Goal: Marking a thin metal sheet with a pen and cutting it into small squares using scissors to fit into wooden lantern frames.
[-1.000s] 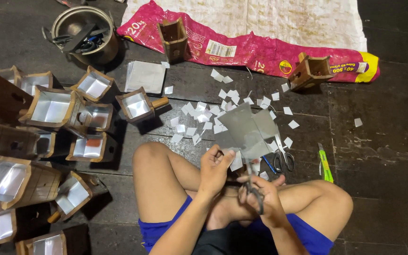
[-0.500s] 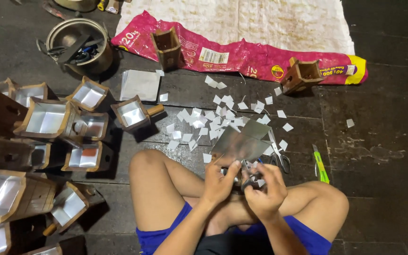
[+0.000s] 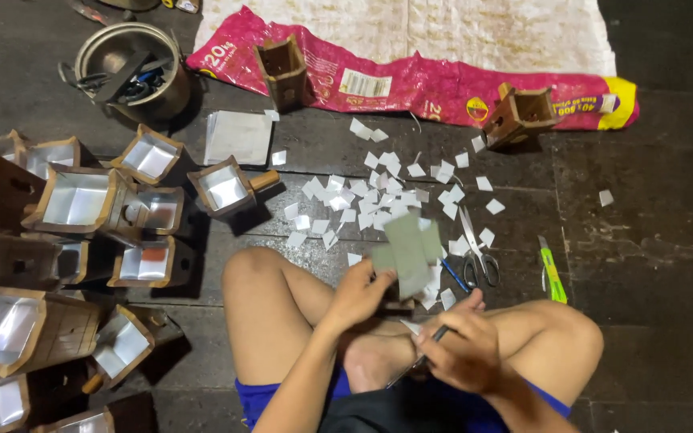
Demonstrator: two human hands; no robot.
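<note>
I sit cross-legged on a dark floor. My left hand [image 3: 360, 293] grips a grey cross-shaped metal sheet [image 3: 407, 250], held up over my shins. My right hand [image 3: 459, 343] is closed around a thin dark tool [image 3: 420, 359], likely scissors, whose tip points down toward my foot. Both hands are close together above my lap. Several small white square offcuts [image 3: 378, 192] lie scattered on the floor just beyond my knees.
Several wooden boxes lined with shiny foil [image 3: 74, 200] crowd the left side. A metal pot with tools [image 3: 131, 68] stands at top left. A pink sack [image 3: 411, 80] carries two unlined wooden boxes [image 3: 282, 70]. Scissors [image 3: 475, 250], a blue pen and a green cutter [image 3: 552, 273] lie to the right.
My left hand has lifted the grey sheet up and away from my right hand. The right hand dropped lower toward my lap with the tool.
</note>
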